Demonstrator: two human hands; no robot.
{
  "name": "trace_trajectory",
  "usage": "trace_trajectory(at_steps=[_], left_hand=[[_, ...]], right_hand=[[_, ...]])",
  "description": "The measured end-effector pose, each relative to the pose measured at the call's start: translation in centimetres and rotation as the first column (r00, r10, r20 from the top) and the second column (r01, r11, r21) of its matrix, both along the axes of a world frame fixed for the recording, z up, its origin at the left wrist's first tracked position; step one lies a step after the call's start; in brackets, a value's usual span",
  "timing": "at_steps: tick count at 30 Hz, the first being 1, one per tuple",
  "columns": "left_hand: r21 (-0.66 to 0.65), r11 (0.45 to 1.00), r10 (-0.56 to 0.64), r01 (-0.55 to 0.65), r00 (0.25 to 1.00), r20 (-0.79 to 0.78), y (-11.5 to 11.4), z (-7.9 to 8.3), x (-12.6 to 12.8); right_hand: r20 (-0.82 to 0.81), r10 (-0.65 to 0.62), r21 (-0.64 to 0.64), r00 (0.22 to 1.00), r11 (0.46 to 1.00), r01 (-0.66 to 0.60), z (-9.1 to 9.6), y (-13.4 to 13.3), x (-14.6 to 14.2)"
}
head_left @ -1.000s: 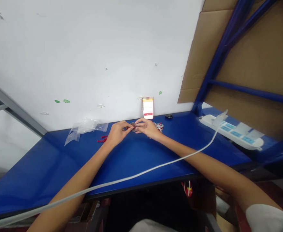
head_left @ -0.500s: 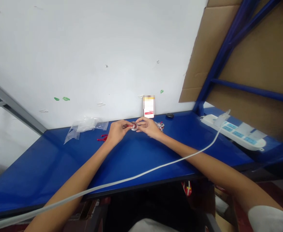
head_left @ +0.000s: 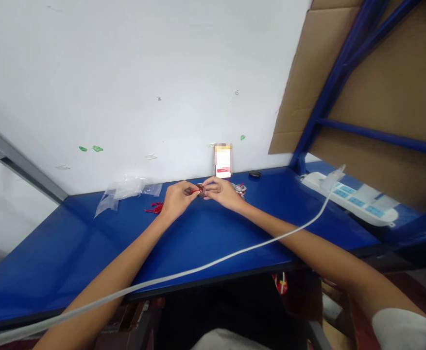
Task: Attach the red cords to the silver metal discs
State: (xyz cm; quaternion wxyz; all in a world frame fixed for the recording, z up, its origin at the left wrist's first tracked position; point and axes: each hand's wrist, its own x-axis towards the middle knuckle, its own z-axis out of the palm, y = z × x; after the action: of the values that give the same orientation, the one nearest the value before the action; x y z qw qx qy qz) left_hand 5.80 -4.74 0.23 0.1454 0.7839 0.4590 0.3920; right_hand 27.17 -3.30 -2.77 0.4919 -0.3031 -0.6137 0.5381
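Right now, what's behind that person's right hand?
Behind the right hand a lit phone stands near the white wall. Shiny metal pieces with a bit of red show past the hand's edge. What the hand covers, including how many pieces lie there, cannot be seen.

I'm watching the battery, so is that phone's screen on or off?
On: the phone shows a bright display with white, yellow and red areas.

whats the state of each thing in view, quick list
Left hand, pinching the round piece
Right hand, pinching the same piece
Phone, upright, screen lit
Clear plastic bags, crumpled
Red cords, bunched
Silver pieces, partly hidden by the right hand
White cable, apparently plugged into the power strip
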Motion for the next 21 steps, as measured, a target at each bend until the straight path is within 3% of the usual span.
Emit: trace_trajectory(at_steps=[9, 14, 21], left_hand=[[-0.017, 1.0, 0.019, -0.019, 0.999, 0.034, -0.2, 0.4, 0.2], [-0.174, 0.982, -0.019, 0.067, 0.964, 0.263, -0.5, 0.9, 0.5], [-0.353, 0.888, -0.027, 0.294, 0.8, 0.599, -1.0, 0.5, 1.4]], right_hand=[[0.013, 0.016, 0.057, 1.0, 0.998, -0.017, 0.2, -0.6, 0.1], [-0.012, -0.064, 0.111, 0.998, 0.992, 0.065, 1.1, -1.3, 0.3], [0.051, -0.168, 0.272, 0.985, 0.951, 0.148, 2.7, -1.8, 1.2]])
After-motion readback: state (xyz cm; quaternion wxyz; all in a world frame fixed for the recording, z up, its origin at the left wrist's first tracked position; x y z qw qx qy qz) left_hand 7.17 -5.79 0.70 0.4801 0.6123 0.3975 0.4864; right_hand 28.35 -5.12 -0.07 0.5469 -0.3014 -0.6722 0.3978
